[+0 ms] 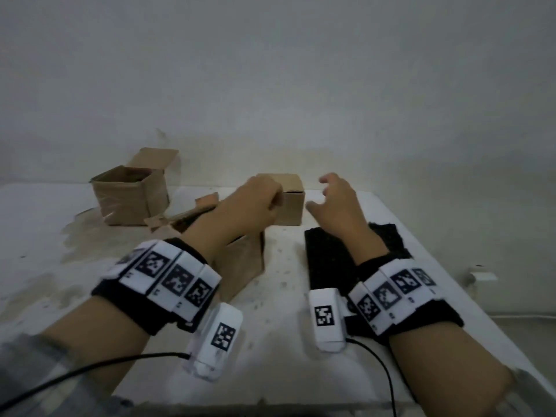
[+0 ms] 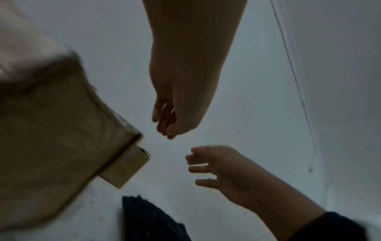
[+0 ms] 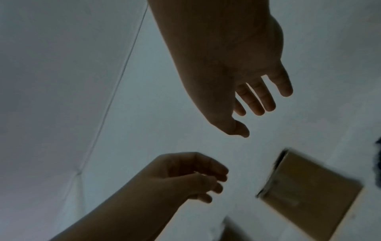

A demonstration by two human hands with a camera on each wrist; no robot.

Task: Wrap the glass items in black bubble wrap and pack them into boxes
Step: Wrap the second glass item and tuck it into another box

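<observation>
A small closed cardboard box (image 1: 291, 210) stands at the back middle of the white table (image 1: 60, 236). My left hand (image 1: 270, 200) hovers in front of its left top edge, fingers loosely curled and holding nothing (image 2: 164, 127). To the right of the box my right hand (image 1: 319, 192) is raised above the table with spread fingers, also holding nothing (image 3: 251, 124). The black bubble wrap (image 1: 328, 254) lies flat under my right forearm. No glass item shows in any view.
An open cardboard box (image 1: 129, 197) with its flaps up sits at the back left. Flattened cardboard pieces (image 1: 243, 260) lie under my left forearm. A wall rises right behind the table, and the table's right edge is close to my right arm.
</observation>
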